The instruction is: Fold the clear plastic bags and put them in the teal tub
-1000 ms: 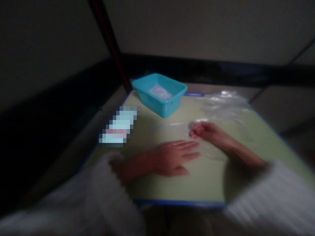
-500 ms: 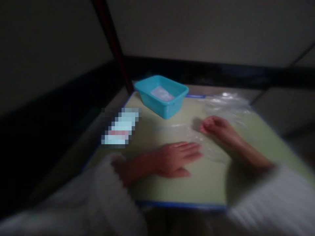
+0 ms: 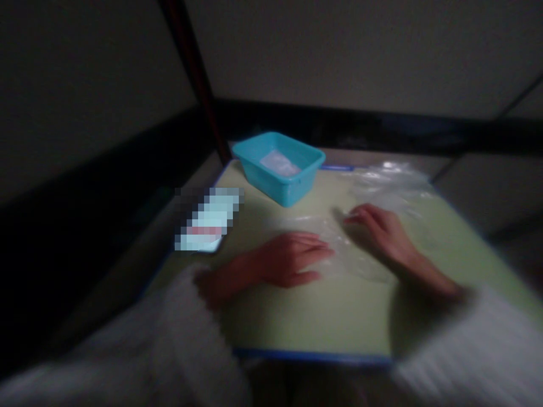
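My left hand [image 3: 292,260] lies flat on a thin clear plastic bag [image 3: 356,265], palm down, fingers stretched out to the right and thumb apart. The bag is spread on the pale yellow-green table [image 3: 322,328], and its near left part is hidden under that hand. To the right and a little farther away, my right hand [image 3: 377,226] hovers just past the bag's right side. Its fingers are loosely bent and partly apart, and nothing shows in them. Blur hides the exact fingertips.
A turquoise plastic basket [image 3: 292,189] stands at the table's far left, with a whitish packet [image 3: 280,163] inside. More crumpled clear plastic [image 3: 390,178] lies at the far right. A phone-like bright screen [image 3: 210,220], pixelated, rests by the left edge. Dark walls stand behind.
My left hand has shifted slightly left and away from me, farther onto the clear bag. The fingers of my right hand have loosened from a tighter curl, staying in nearly the same place.
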`<state>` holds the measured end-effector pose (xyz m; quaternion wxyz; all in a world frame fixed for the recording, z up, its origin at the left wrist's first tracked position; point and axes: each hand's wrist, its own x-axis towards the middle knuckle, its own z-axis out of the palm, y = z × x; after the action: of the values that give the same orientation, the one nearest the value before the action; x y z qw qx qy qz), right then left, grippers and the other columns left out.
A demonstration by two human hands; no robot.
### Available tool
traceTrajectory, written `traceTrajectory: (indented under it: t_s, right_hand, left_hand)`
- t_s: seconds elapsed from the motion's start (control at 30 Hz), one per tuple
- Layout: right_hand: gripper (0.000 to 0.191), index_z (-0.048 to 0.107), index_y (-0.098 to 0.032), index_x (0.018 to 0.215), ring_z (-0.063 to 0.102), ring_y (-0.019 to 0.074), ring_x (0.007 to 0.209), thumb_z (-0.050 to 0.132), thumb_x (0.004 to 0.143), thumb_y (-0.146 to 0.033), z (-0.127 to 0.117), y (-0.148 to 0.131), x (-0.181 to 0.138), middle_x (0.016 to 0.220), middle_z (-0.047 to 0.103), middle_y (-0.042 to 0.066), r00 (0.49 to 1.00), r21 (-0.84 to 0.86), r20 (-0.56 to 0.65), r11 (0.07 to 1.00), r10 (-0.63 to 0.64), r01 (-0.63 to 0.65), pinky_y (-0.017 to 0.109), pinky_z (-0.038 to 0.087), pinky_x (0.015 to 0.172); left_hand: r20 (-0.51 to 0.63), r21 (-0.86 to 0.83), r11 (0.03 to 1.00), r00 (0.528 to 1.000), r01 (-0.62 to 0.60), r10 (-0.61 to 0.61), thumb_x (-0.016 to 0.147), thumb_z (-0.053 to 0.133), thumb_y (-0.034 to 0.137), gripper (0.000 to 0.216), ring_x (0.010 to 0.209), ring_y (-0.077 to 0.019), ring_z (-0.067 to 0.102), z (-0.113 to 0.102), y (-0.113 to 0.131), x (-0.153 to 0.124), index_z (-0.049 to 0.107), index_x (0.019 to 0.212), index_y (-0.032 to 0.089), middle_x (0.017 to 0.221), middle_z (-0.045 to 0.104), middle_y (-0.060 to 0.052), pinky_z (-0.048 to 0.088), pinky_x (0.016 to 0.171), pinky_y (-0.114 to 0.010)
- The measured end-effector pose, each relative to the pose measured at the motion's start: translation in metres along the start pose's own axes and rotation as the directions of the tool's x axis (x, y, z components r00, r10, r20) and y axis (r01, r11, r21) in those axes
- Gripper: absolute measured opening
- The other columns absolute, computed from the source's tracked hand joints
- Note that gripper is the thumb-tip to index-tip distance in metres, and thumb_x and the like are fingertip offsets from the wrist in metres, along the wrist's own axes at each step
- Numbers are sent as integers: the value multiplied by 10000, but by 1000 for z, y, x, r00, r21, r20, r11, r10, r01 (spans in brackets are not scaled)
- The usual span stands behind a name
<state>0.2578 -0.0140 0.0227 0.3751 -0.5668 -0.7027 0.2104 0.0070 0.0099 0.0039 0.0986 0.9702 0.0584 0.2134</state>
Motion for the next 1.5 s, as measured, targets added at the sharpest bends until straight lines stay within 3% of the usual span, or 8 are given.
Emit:
traceTrajectory:
  t_s: [0.1, 0.27, 0.67, 0.87, 1.27, 1.5]
  right_hand:
    - [439, 637, -164, 912, 643, 204, 721, 329, 949, -475, 2, -2, -3, 799, 700, 72, 995, -67, 102, 998, -11, 18, 318, 474, 672]
    - [445, 629, -175, 889, 596, 180, 637, 295, 962, -460, 4, -5, -4, 750, 663, 58, 972, -195, 230, 977, -39, 85, 295, 428, 591]
    - [390, 603, -165, 1050, 624, 242, 909, 281, 981, -374, 7, -1, 0, 998, 686, 105, 944, -261, 264, 927, -199, 268, 408, 456, 841]
    - [385, 542, -173, 1194, 581, 248, 1107, 269, 993, -355, 9, 4, 1, 1228, 623, 102, 905, -309, 344, 879, -251, 362, 517, 304, 1048]
    - [408, 438, -207, 1308, 494, 256, 1234, 287, 984, -405, 16, 1, -2, 1334, 546, 92, 849, -243, 451, 877, -277, 415, 597, 157, 1102]
    - [454, 393, -188, 1370, 412, 267, 1305, 303, 981, -404, 22, -6, -1, 1370, 511, 121, 776, -188, 511, 833, -369, 520, 614, 104, 1103]
  left_hand:
    - [-95, 17, 999, 995, -33, 35, 928, 367, 318, 366, 1016, -199, 633, -2, -5, -1, 598, 1089, 84, 1058, 683, -141, 470, 974, -358]
    - [-90, 71, 996, 994, -59, 65, 924, 365, 280, 343, 920, -201, 664, -2, -4, 0, 609, 1049, 74, 983, 702, -143, 490, 948, -381]
    - [-2, 35, 992, 993, -121, 121, 925, 357, 271, 368, 934, -219, 663, -6, 10, 8, 616, 1052, 42, 981, 700, -165, 461, 983, -372]
    - [35, 28, 993, 992, -118, 117, 925, 360, 305, 407, 964, -228, 646, -7, 21, 10, 614, 1089, 33, 1034, 688, -154, 451, 985, -354]
    - [54, -49, 982, 981, -184, 186, 937, 342, 441, 483, 989, -231, 623, 5, 32, 13, 590, 1119, 68, 1036, 673, -153, 441, 980, -364]
    - [64, -95, 982, 984, -162, 168, 928, 298, 543, 623, 1103, -266, 570, 9, 43, 14, 537, 1210, 42, 1116, 634, -190, 419, 998, -387]
